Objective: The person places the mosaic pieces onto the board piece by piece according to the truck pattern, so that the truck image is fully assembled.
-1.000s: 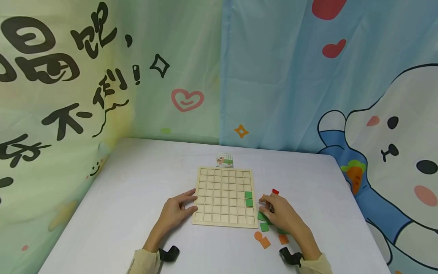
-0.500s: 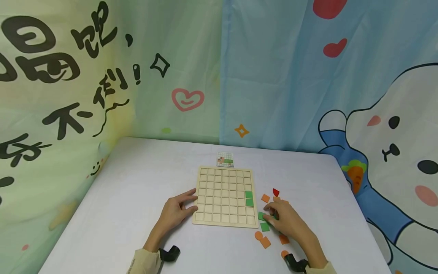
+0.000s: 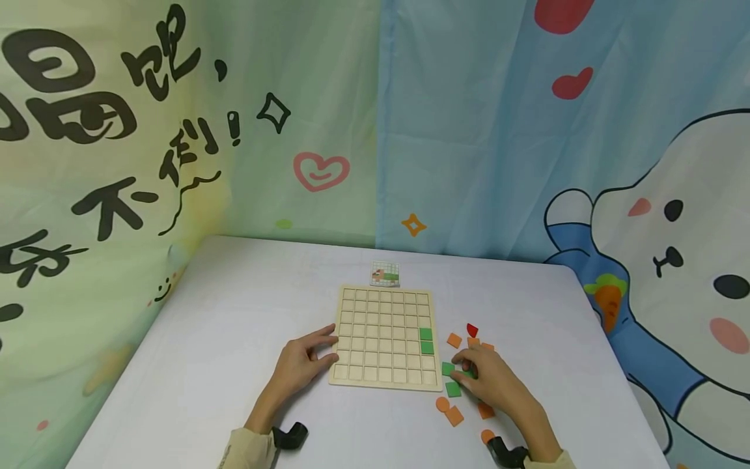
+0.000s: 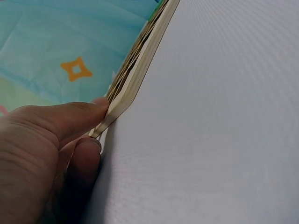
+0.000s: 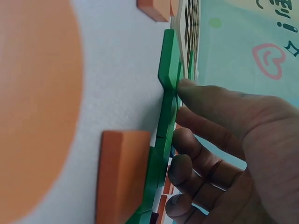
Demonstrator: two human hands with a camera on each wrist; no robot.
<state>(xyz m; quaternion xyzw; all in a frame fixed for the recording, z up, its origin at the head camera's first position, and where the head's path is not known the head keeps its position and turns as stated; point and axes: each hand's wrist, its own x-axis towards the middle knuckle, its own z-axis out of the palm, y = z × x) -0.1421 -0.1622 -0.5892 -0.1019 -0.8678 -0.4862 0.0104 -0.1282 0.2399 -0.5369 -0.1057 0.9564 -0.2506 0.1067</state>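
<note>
A light wooden grid board (image 3: 375, 357) lies on the table, with two green square tiles (image 3: 426, 341) in its right column. My left hand (image 3: 301, 358) rests at the board's left edge; in the left wrist view the thumb (image 4: 79, 119) touches the rim near the corner. My right hand (image 3: 489, 374) hovers low over the loose pieces right of the board, thumb and index finger apart. The thumb tip is right at a green tile (image 5: 170, 60) in the right wrist view. Some green tiles are partly hidden under this hand.
A small picture card (image 3: 385, 273) stands behind the board. Around the right hand lie a red piece (image 3: 472, 329), orange squares (image 3: 454, 340) and orange round pieces (image 3: 442, 404). A printed curtain (image 3: 469, 163) hangs behind the white table (image 3: 258, 286).
My right hand has drawn back slightly right, away from the board, uncovering orange pieces; it stays nearly still over the last half second. The left hand has not moved.
</note>
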